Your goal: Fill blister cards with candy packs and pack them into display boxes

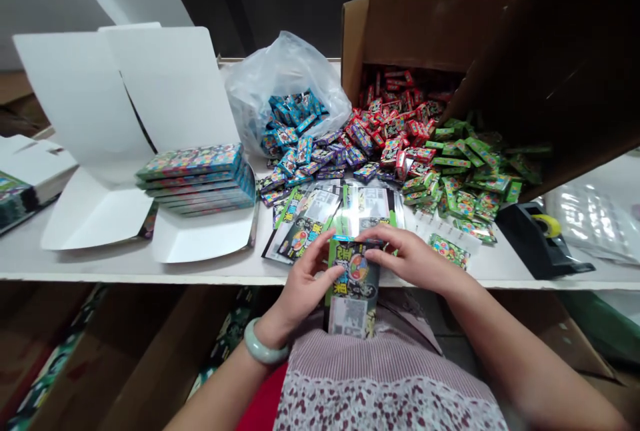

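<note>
Far left, two white card trays (pixel 85 111) stand open with flaps up, and on the nearer one sits a stack of finished packs (pixel 197 178) – six or seven, I'd say, the lower edges run together. Next comes one clear plastic bag (pixel 287 64) spilling blue boxes (pixel 293 118), then a run of purple boxes (pixel 333 151), all far too many to count. In front of them lie the flat printed pouches (pixel 307 218), four or five fanned on the table (pixel 125 271).

Centre now, at the table's near edge: the left hand (pixel 305 284) has its fingers and thumb closed around the side of one pouch (pixel 353 298), held upright against the lap. The right hand (pixel 410 258) pinches a single small blue box (pixel 350 239) right at the pouch's mouth. By my reading this is the loading step, with the first box just at the opening. It calls for the mouth kept spread and the box kept square to it, or the corner may catch.

On to the right, one brown carton (pixel 430 18) is tipped on its side and pours out red boxes (pixel 395 118) and green boxes (pixel 470 178) in uncountable heaps – four colours in all. Last, one tape dispenser (pixel 537 244) stands near the table's right end.
</note>
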Tool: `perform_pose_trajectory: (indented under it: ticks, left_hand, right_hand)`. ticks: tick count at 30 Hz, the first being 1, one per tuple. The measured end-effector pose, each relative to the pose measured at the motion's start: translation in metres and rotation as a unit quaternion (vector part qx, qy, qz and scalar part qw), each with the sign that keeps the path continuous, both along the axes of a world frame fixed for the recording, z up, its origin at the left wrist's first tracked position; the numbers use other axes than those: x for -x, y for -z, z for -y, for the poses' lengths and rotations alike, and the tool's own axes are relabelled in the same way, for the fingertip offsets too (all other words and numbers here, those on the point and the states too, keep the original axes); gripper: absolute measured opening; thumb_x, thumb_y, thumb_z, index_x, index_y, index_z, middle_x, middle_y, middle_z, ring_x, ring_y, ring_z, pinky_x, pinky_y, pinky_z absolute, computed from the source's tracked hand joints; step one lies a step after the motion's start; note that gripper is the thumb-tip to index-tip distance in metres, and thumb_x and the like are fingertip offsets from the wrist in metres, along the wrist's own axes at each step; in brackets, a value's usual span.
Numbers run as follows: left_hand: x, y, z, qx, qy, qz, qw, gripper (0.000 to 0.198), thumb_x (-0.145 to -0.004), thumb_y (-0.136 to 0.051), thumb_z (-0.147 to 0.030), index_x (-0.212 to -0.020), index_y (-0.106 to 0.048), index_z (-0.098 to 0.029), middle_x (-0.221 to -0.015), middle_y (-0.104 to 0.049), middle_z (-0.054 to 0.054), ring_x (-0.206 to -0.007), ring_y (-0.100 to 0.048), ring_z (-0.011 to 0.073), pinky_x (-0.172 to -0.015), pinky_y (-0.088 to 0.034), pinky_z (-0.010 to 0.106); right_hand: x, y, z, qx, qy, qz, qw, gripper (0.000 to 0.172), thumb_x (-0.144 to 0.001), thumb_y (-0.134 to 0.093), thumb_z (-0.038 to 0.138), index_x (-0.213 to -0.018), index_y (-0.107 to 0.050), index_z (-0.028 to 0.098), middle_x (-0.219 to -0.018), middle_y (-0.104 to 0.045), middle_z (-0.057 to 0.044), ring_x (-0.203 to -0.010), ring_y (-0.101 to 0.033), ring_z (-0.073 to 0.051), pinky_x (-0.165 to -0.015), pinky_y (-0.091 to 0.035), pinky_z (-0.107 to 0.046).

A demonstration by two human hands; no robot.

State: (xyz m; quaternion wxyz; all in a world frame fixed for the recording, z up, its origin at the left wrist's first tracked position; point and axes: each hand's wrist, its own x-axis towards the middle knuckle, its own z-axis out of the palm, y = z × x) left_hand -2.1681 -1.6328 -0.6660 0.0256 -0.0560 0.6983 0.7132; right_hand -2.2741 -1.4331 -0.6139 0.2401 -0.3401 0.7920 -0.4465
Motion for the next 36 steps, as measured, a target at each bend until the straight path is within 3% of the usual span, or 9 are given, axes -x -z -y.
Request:
perform_pose_trajectory:
  ticks: [3,7,10,14,20,23,26,30,36]
  left_hand:
    - [0.002,-0.002,0.006,0.01,0.004,-0.012,1.0,0.05,-0.085,-0.064,-0.029,-0.131,-0.047,-0.029,-0.123,-0.061,0.006,-0.108,-0.062,0.0221,-0.091,-0.054,0.038]
    - [0.004,-0.004,0.011,0.019,-0.02,-0.02,0.999,0.049,-0.084,-0.065,-0.029,-0.129,-0.046,-0.029,-0.123,-0.06,0.007,-0.109,-0.061,0.0223,-0.091,-0.054,0.039]
    - [0.005,-0.003,0.012,0.029,-0.013,-0.024,0.999,0.051,-0.083,-0.065,-0.029,-0.13,-0.046,-0.029,-0.124,-0.06,0.007,-0.109,-0.062,0.0224,-0.09,-0.054,0.038]
    - [0.008,-0.005,0.009,0.058,-0.026,-0.045,0.997,0.04,-0.086,-0.062,-0.031,-0.124,-0.053,-0.026,-0.116,-0.064,0.006,-0.102,-0.064,0.02,-0.087,-0.055,0.035]
    - [0.021,-0.016,0.002,0.061,-0.145,-0.091,0.983,0.011,-0.088,-0.06,-0.029,-0.083,-0.063,-0.02,-0.1,-0.07,0.004,-0.1,-0.063,0.0178,-0.092,-0.05,0.032]
    - [0.028,-0.015,0.004,0.002,-0.169,-0.051,0.984,0.017,-0.084,-0.065,-0.03,-0.098,-0.062,-0.021,-0.096,-0.072,0.003,-0.095,-0.066,0.018,-0.083,-0.053,0.03]
    - [0.031,-0.014,0.009,0.003,-0.151,-0.03,0.988,0.029,-0.081,-0.069,-0.031,-0.107,-0.062,-0.021,-0.094,-0.073,0.004,-0.091,-0.068,0.0187,-0.08,-0.054,0.029]
    - [0.034,-0.023,0.011,0.035,-0.097,-0.075,0.992,0.013,-0.079,-0.071,-0.032,-0.082,-0.068,-0.02,-0.088,-0.07,0.003,-0.087,-0.065,0.0182,-0.081,-0.053,0.029]
    - [0.049,-0.04,0.012,0.015,-0.084,-0.014,0.996,0.012,-0.072,-0.072,-0.026,-0.075,-0.064,-0.018,-0.069,-0.062,-0.001,-0.062,-0.055,0.0114,-0.057,-0.043,0.022]
  right_hand:
    - [-0.01,0.011,0.004,0.031,0.042,-0.017,0.998,0.027,-0.09,-0.056,0.024,-0.117,-0.06,0.028,-0.105,-0.064,-0.006,-0.092,-0.061,-0.019,-0.081,-0.051,-0.037]
    - [-0.034,0.034,0.009,0.163,0.23,0.035,0.959,0.04,-0.086,-0.063,0.029,-0.123,-0.05,0.031,-0.106,-0.062,-0.004,-0.084,-0.063,-0.016,-0.076,-0.055,-0.035]
    - [-0.044,0.042,0.011,0.188,0.286,0.069,0.937,0.031,-0.084,-0.064,0.032,-0.113,-0.055,0.028,-0.101,-0.065,-0.004,-0.086,-0.064,-0.017,-0.076,-0.055,-0.033]
    - [-0.041,0.034,0.011,0.16,0.259,0.081,0.949,0.018,-0.087,-0.06,0.032,-0.103,-0.062,0.024,-0.098,-0.066,-0.004,-0.083,-0.063,-0.016,-0.073,-0.054,-0.031]
    - [-0.02,0.013,0.018,0.144,0.212,0.057,0.965,0.011,-0.085,-0.061,0.03,-0.078,-0.058,0.021,-0.091,-0.061,-0.005,-0.089,-0.06,-0.016,-0.066,-0.051,-0.027]
    - [-0.013,0.011,0.022,0.143,0.224,0.097,0.959,0.017,-0.081,-0.064,0.03,-0.094,-0.057,0.022,-0.09,-0.062,-0.003,-0.083,-0.06,-0.015,-0.06,-0.05,-0.025]
    - [-0.009,0.009,0.02,0.137,0.185,0.068,0.971,0.011,-0.082,-0.062,0.029,-0.091,-0.06,0.022,-0.091,-0.062,-0.003,-0.086,-0.06,-0.015,-0.061,-0.049,-0.025]
    - [-0.008,-0.001,0.016,0.135,0.148,0.063,0.978,0.015,-0.08,-0.065,0.032,-0.075,-0.057,0.02,-0.086,-0.062,-0.002,-0.08,-0.059,-0.014,-0.06,-0.047,-0.024]
    - [0.002,-0.013,0.029,0.079,0.154,0.136,0.976,0.014,-0.077,-0.067,0.03,-0.079,-0.061,0.019,-0.074,-0.062,0.001,-0.059,-0.054,-0.01,-0.051,-0.044,-0.024]
